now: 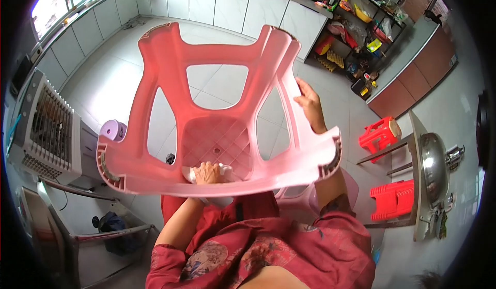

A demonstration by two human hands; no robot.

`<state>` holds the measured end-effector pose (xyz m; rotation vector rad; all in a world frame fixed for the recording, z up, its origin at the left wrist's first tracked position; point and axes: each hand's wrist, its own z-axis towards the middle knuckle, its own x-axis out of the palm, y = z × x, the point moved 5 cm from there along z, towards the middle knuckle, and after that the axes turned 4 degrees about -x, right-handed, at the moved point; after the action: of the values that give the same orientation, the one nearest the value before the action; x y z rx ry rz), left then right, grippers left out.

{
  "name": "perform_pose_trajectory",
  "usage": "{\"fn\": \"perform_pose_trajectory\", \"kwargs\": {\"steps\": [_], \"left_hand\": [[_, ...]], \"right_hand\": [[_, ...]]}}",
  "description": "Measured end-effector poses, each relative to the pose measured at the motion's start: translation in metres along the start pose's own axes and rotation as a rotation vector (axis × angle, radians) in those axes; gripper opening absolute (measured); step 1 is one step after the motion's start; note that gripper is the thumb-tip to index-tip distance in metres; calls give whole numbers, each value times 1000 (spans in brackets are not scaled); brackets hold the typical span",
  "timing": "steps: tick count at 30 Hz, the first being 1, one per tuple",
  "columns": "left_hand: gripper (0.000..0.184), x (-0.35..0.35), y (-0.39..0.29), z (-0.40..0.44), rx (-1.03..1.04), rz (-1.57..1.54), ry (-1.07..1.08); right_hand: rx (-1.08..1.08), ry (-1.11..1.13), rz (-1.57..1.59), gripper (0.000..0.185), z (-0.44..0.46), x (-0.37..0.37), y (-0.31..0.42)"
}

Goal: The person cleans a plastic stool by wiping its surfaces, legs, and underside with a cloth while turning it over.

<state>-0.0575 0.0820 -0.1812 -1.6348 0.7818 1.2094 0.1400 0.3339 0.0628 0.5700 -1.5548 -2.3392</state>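
A pink plastic stool (pixel 217 54) is turned upside down in front of me, its legs pointing up and away and its hollow underside facing me. Inside it, my left hand (pixel 206 173) presses a crumpled white cloth (pixel 226 171) against the underside of the seat, fingers closed over the cloth. At the stool's right side, my right hand (pixel 309 103) grips the outer edge of a leg. Part of that hand's palm and forearm is hidden behind the plastic.
An air cooler (pixel 46 128) stands left, near a small purple stool (pixel 113 130). Red stools (pixel 380 136) and a table with a metal pot lid (pixel 434 167) are on the right. Cabinets (pixel 201 2) and a cluttered shelf (pixel 356 35) line the back.
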Motion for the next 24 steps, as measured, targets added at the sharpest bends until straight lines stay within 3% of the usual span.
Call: {"fn": "perform_pose_trajectory", "kwargs": {"steps": [2,5,8,10,15,19,22,24], "left_hand": [[43,-12,-3,14,-118,-153,34],[42,-54,-30,32,-94,-579,-322],[50,-92,-58,73,13,-1144,-333],[56,-111,-81,107,29,-1322,-335],[57,-182,-148,159,305,-1883,-525],[62,-214,-188,167,396,-1823,-728],[39,-229,-210,159,578,-1381,-971],[33,-231,-208,164,448,-1501,-988]], "right_hand": [[15,9,55,62,-5,4,2],[28,-5,143,62,-7,10,3],[13,-21,126,60,-9,11,6],[-7,-18,73,60,-8,9,2],[20,4,98,61,-9,12,4],[107,-46,131,63,-11,13,10],[40,-31,108,63,-11,13,11],[69,-48,113,65,-11,15,13]]}}
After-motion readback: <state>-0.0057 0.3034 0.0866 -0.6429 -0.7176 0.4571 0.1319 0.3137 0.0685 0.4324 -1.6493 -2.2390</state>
